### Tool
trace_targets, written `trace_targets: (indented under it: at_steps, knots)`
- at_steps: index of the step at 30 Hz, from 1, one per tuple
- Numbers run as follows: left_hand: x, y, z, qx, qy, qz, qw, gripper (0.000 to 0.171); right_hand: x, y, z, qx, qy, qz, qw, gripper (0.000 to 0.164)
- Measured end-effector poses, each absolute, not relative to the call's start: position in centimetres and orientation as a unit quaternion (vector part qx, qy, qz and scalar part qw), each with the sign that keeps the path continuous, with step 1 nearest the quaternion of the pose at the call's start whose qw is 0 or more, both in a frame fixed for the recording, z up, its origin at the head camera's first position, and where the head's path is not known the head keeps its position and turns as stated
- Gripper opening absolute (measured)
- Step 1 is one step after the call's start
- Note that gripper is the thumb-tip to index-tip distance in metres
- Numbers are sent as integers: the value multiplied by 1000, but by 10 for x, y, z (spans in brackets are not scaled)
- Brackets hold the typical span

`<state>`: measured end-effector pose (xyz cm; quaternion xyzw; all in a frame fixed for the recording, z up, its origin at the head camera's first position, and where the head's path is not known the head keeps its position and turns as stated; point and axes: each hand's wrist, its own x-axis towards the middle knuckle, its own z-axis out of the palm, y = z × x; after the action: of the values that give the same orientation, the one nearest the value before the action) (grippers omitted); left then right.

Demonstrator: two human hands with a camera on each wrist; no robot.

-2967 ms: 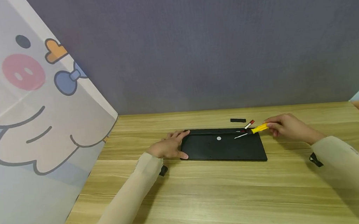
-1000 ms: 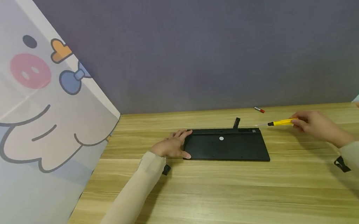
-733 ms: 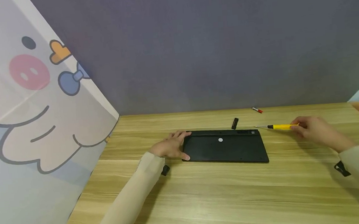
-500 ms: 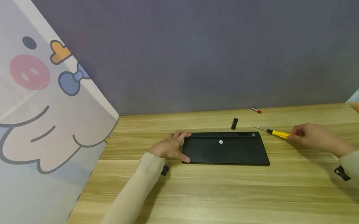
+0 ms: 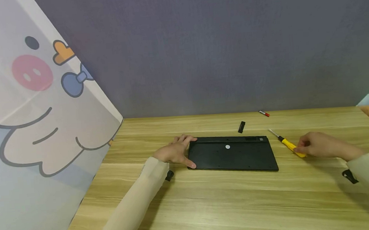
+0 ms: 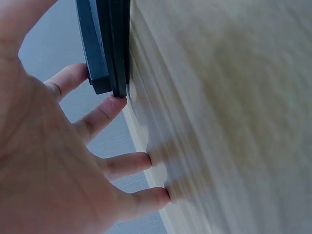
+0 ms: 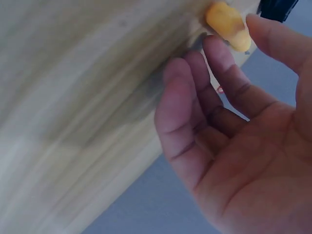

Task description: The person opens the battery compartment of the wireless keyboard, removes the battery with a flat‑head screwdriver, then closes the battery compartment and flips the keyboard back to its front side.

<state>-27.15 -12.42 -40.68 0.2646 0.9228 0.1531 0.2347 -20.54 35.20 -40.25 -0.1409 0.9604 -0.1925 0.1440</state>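
Note:
A black keyboard [image 5: 233, 156] lies face down, with a round white sticker and an uncovered battery slot at its far right. My left hand [image 5: 174, 153] spreads along its left end, thumb on the near corner. In the left wrist view two fingertips touch the keyboard's edge [image 6: 100, 48], while two others rest on the table. To the right, a yellow-handled screwdriver [image 5: 287, 143] lies slantwise, its shaft pointing away. My right hand [image 5: 321, 145] pinches the handle's end [image 7: 226, 24] between thumb and forefinger; its other fingers curl loosely.
Behind the keyboard lies a small black cover [image 5: 242, 127]. A small red-and-white cylinder [image 5: 264, 113], resembling a battery, lies close to the grey wall [image 5: 218, 54]. The wooden table [image 5: 230, 201] reaches a cartoon-printed panel [image 5: 51, 114] on the left.
The red-and-white cylinder has gone from the keyboard to near the wall. My right hand has brought the screwdriver right and down onto the table. The keyboard has slid slightly towards me.

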Motion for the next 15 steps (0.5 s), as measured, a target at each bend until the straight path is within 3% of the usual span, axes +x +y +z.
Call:
trace_targets:
  at_steps: [15]
  knots:
    - [-271,-123,-406,265,923,150,235,105,-212,333,-398,-147,949,-180,213,33]
